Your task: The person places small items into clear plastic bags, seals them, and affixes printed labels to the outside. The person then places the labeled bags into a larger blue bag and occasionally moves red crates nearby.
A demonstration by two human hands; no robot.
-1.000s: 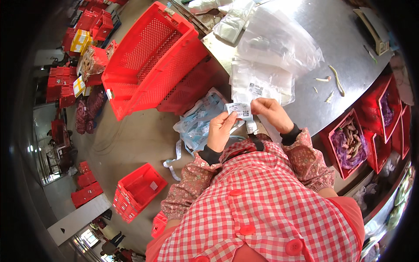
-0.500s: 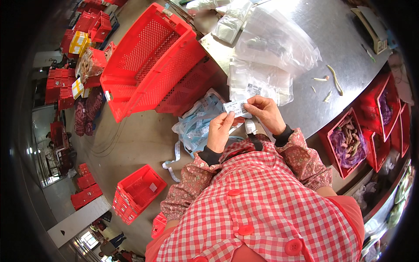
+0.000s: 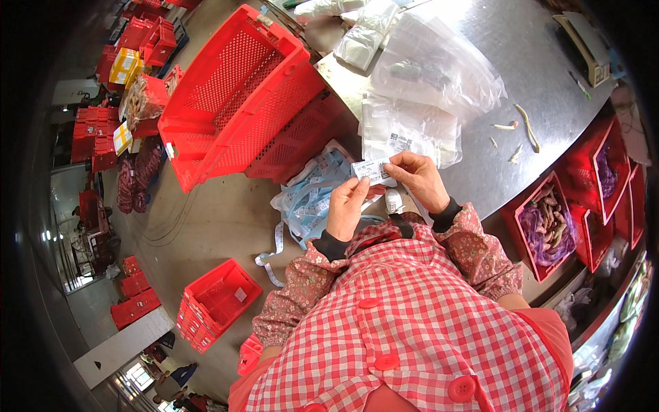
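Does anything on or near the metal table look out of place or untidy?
Yes: pale vegetable scraps lie scattered on the metal table, not gathered together. Also, a label strip curls loose beside the tangled blue label pile.

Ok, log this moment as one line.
left hand: pinching white label | right hand: at label's right end | clear bags: on metal table

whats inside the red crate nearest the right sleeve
In the red crate, brownish elongated produce lies with purple mesh; anything beneath them is covered and can't be seen.
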